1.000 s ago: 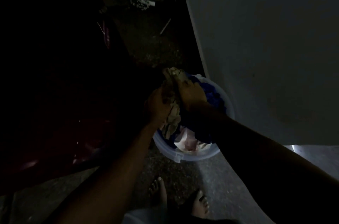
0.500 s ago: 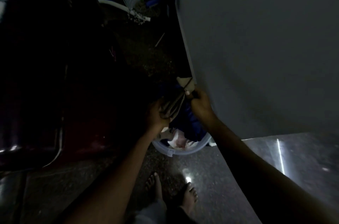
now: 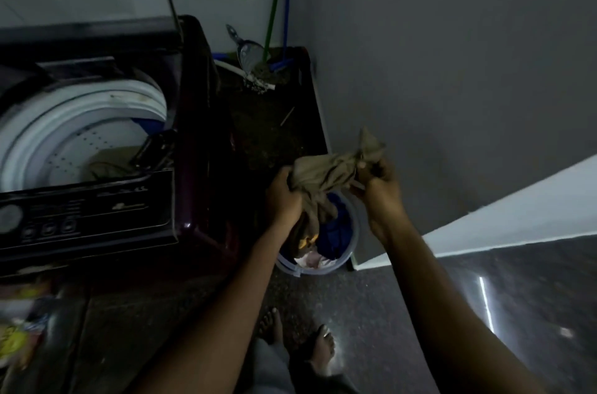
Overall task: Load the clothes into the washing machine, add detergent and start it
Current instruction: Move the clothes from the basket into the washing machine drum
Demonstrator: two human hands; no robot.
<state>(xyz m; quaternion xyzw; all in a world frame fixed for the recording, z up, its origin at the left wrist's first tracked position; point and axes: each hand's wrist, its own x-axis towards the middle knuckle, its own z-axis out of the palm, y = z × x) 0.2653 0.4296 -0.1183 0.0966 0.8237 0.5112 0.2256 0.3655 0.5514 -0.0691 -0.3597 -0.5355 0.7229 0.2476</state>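
Observation:
A crumpled olive-brown garment [image 3: 329, 172] hangs above a pale plastic bucket [image 3: 353, 232] on the floor. My left hand [image 3: 282, 196] grips its left end and my right hand [image 3: 378, 190] grips its right end, so it is stretched between them. Blue and whitish clothes [image 3: 336, 235] lie in the bucket below. To the left stands a dark top-loading washing machine [image 3: 193, 135] with its lid up; some clothes lie in its white drum [image 3: 64, 141]. Its control panel [image 3: 84, 213] faces me.
A grey wall [image 3: 452, 70] rises on the right, close to the bucket. Broom handles [image 3: 281, 6] and a dustpan [image 3: 248, 53] stand in the far corner. Colourful packets [image 3: 16, 329] lie at the lower left. My bare feet [image 3: 297, 332] are on the dark floor.
Both hands lifted the olive garment up out of the bucket. My view rose and swung left, bringing the open washing machine into sight.

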